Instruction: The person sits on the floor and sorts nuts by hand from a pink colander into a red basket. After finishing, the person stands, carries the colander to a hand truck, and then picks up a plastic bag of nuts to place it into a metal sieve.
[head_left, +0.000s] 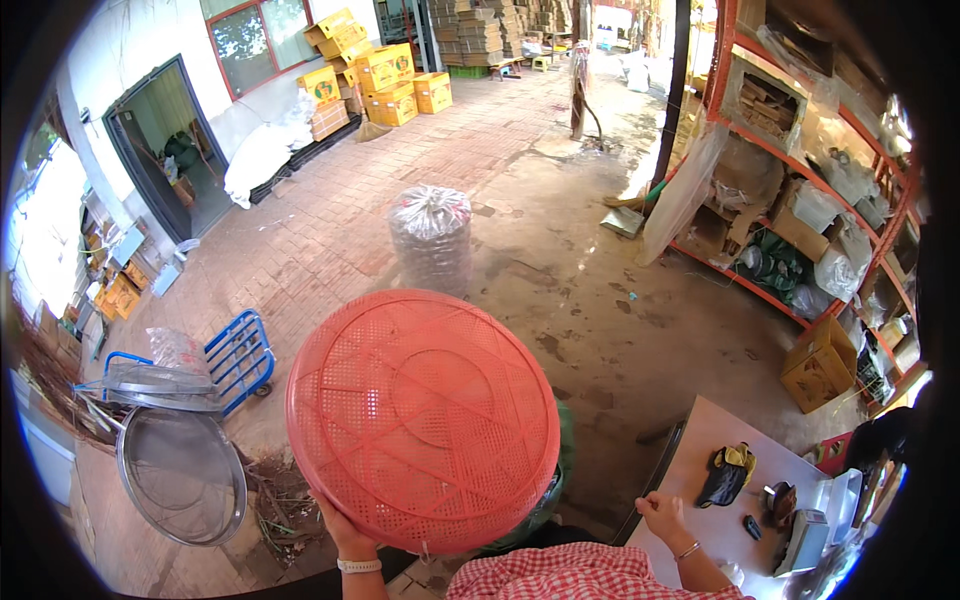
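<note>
A large round red plastic basket with a perforated mesh base (424, 420) fills the middle of the view, its underside facing the camera. My left hand (346, 529), with a white band on the wrist, grips its lower left rim; most of the fingers are hidden behind it. Beside the table's left edge is my right hand (661, 516), fingers curled, apart from the basket; whether it holds something small does not show. Part of a green bag (564, 435) shows behind the basket. A black and yellow glove (726, 476) lies on the table (705, 442).
Beyond the basket stands a tied clear plastic sack (430, 240). A round metal sieve (182, 476) and a blue hand cart (240, 360) are at the left. An orange shelving rack (795, 161) and an open cardboard box (819, 364) stand at the right.
</note>
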